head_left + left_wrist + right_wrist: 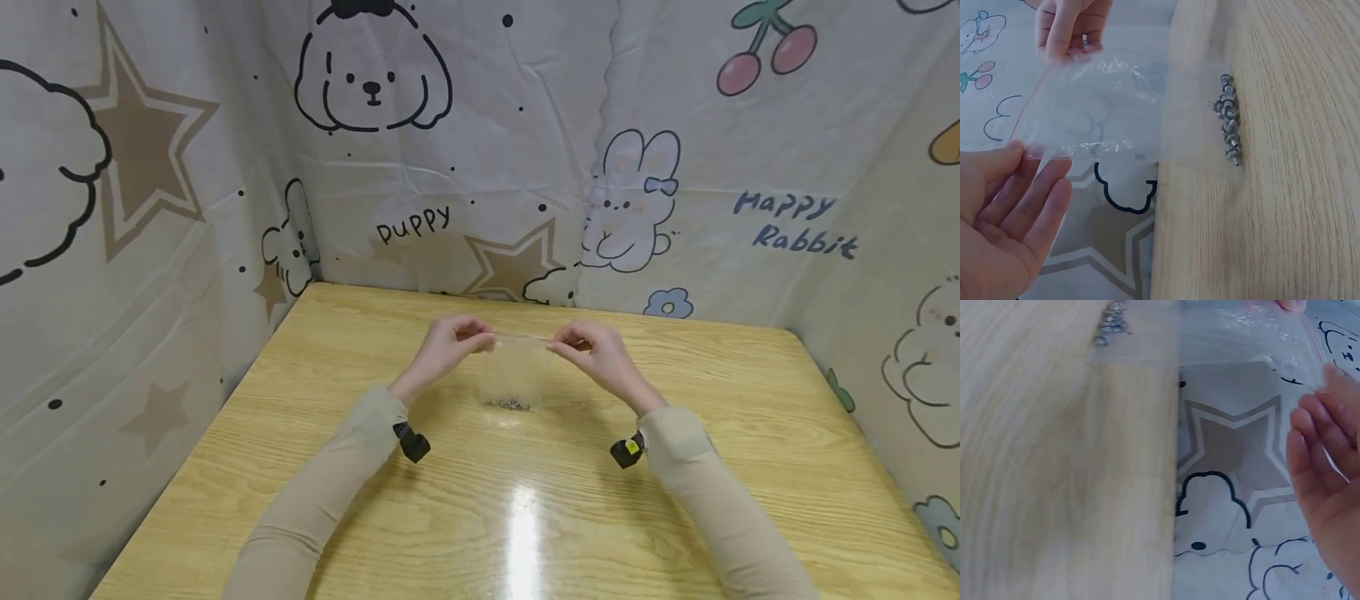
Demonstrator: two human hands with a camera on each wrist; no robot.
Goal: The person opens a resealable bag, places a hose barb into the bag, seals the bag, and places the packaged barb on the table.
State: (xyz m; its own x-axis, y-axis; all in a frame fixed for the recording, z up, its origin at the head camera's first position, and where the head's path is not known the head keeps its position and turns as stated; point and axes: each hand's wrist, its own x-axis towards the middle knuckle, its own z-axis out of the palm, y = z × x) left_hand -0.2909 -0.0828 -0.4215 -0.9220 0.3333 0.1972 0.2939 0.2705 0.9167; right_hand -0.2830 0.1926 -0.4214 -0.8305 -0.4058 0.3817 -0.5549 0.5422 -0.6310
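Note:
A clear plastic zip bag (513, 367) hangs upright between my two hands, its top edge stretched level. Along its bottom lies a row of small silvery metal pieces that look like screws (1229, 119). My left hand (453, 346) pinches one top corner of the bag between thumb and forefinger, with the other fingers loosely bent in the left wrist view. At the opposite top corner, my right hand (596, 354) pinches the edge the same way. A thin red line (1027, 106) runs along the top edge between the hands.
Under the bag is a light wood-grain table (375, 517). A white cloth (480, 150) printed with cartoon animals and stars hangs behind and at both sides. Black wrist cameras (412, 442) sit at both sleeve cuffs.

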